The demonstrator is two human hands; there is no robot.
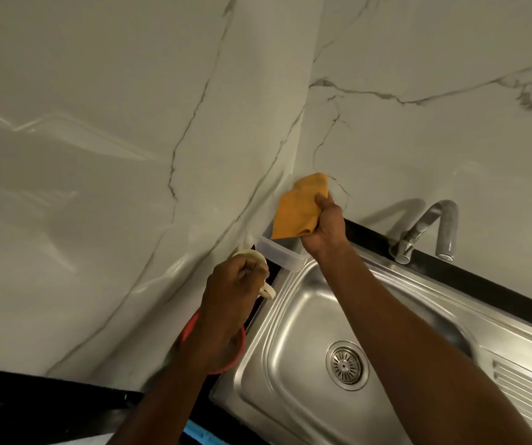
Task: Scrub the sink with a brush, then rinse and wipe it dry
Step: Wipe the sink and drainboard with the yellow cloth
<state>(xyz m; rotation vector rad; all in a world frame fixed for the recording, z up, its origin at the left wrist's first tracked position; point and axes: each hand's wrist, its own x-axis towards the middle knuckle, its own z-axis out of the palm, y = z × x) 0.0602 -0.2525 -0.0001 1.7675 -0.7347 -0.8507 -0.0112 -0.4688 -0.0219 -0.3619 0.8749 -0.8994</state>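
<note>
Mostly marble wall (97, 155), steel sink (290, 319); right hand (324, 229) grips cloth (300, 210), left hand (229, 297) brush (251, 254)

So the sink (290, 316) runs along the right wall, with the drain (345, 365) in the middle of the basin floor and the ridged drainboard (531, 390) off to its right. The faucet (431, 229) stands on the ledge behind the sink. A plastic container (279, 256) sits at the sink's back left corner, by the wall corner. Right above it, the right hand (325, 229) holds a cloth (300, 207) up in front of the wall. The left hand (232, 300) is just left of the sink's left rim, gripping a looped handle (266, 292), with a round item (242, 343) mostly hidden underneath.
</note>
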